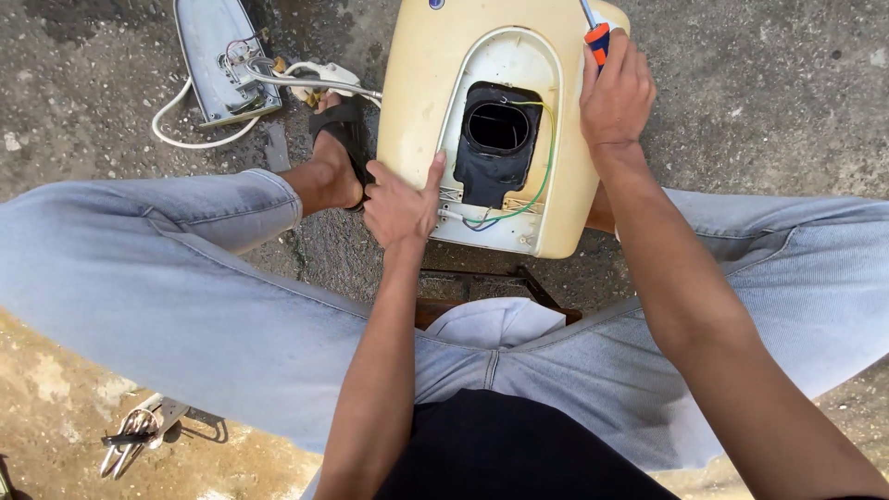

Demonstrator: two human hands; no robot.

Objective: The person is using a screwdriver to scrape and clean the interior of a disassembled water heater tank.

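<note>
Pale blue jeans (185,306) fill the near view, knees spread wide, with a dark shirt hem at the bottom edge. Under them lies rough grey concrete ground (741,102), sunlit, turning sandy near the lower left corner, where a pair of pliers (130,443) lies. Between the knees stands a cream plastic casing (417,102), its rounded back facing up, with a pale recessed panel, a black opening (495,139) in the middle and thin green and yellow wires (544,176) looping along the recess.

The left hand (400,206) rests on the casing's lower left edge, fingers loosely curled, forefinger stretched out along the rim of the recess. The right hand (616,93) is closed around a screwdriver (596,39) with an orange and blue handle, at the casing's upper right corner.

Beside the casing a foot in a black sandal (344,139) rests on the ground. Toward the upper left corner lies an opened clothes iron (220,60) with a white cord (176,125).
</note>
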